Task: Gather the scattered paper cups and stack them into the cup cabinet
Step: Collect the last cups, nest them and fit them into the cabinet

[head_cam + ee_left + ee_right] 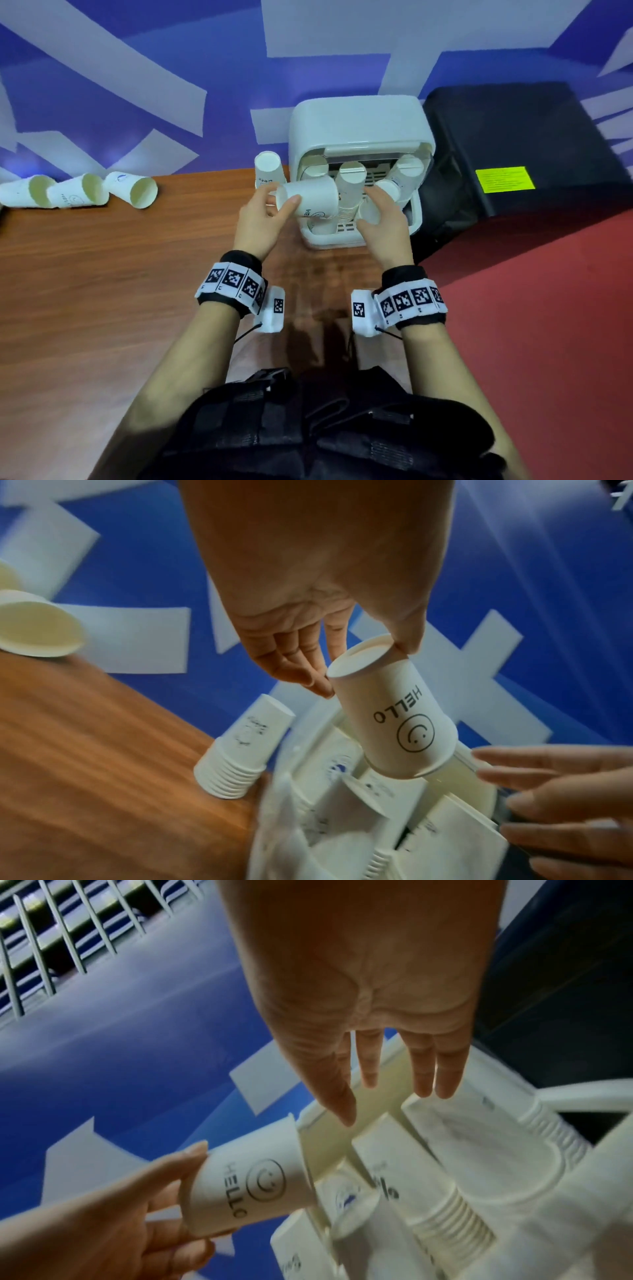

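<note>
Three loose cups (82, 192) on table, one cup (310, 202) in left hand (260, 219)

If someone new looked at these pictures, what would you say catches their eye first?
First, the HELLO cup, held on its side by the left hand in front of the white cup cabinet, whose open front shows cup stacks. Then the three loose cups lying on the wooden table at far left.

The cup cabinet (356, 137) stands at the table's (102, 291) far right corner, cup stacks (351, 192) inside. An upturned stack (269, 171) stands just left. Three cups (82, 190) lie along the far left edge.
</note>
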### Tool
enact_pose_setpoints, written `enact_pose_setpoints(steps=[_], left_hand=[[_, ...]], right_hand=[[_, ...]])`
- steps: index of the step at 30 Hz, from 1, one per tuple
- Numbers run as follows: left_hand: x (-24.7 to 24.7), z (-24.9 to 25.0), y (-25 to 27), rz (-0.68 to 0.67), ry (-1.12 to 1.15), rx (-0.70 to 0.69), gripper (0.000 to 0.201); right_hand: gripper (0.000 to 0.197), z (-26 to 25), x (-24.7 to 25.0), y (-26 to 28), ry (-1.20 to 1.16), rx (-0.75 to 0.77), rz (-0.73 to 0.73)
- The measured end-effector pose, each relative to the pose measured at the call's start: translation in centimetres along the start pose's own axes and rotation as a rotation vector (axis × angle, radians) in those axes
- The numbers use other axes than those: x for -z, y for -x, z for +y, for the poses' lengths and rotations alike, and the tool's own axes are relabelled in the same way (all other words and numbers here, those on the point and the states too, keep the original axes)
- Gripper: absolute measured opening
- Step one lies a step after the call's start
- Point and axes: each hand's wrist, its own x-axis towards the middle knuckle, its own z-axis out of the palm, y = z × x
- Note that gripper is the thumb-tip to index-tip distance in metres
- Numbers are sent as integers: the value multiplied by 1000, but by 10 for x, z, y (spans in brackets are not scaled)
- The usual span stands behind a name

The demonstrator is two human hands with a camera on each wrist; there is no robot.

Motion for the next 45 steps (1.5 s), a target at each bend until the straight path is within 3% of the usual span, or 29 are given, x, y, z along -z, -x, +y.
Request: enact_pose_setpoints(steps=[5, 14, 20, 31, 35, 40, 45], left_hand=[[-35, 33, -6, -89, -76, -104, 44], [-79, 62, -25, -83, -278, -255, 57], [-108, 68, -27, -133, -433, -300, 52], [-139, 55, -50, -410, -663, -349, 56], [-135, 54, -52, -451, -697, -369, 57], [-113, 51, -38, -361, -555, -344, 54], [-64, 19, -12, -220, -377, -190, 48]], right_hand=[[54, 7, 40, 14, -43, 9, 202], [50, 30, 70, 38, -132, -61, 355], [50, 41, 66, 45, -126, -155, 344], [55, 55, 56, 42, -89, -273, 297], [55, 56, 54, 47, -60, -269, 283], [48, 44, 47, 48, -56, -211, 283], [51, 18, 34, 44, -50, -135, 177]])
